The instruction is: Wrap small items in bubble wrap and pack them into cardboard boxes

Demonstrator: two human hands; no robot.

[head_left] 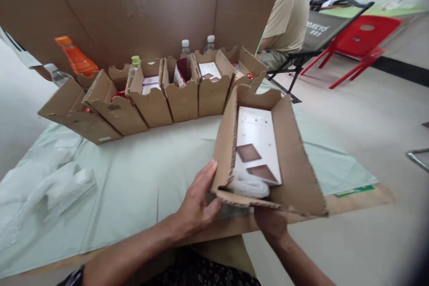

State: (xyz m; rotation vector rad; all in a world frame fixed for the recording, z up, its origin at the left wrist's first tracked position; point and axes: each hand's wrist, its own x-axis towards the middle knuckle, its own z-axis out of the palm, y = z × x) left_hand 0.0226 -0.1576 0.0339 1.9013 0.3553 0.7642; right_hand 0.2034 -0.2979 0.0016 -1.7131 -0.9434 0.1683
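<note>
An open-topped cardboard box [298, 174] is held tilted above the table's near edge. In it lie a white carton [256, 129] with brown squares printed on it and a bundle of whitish, clear wrapping [250, 184] at the near end. My left hand [197, 201] grips the box's near left corner, thumb below and fingers along the side. From beneath the near end, my right hand [272, 222] supports the same box; its fingers are hidden under the cardboard.
A row of similar cardboard boxes [182, 100] stands behind, before a tall cardboard panel [140, 13]. An orange bottle [78, 58] leans at the left. Crumpled clear plastic [63, 185] lies on the pale green tablecloth [134, 187]. Beyond are a seated person [290, 13] and a red chair [367, 40].
</note>
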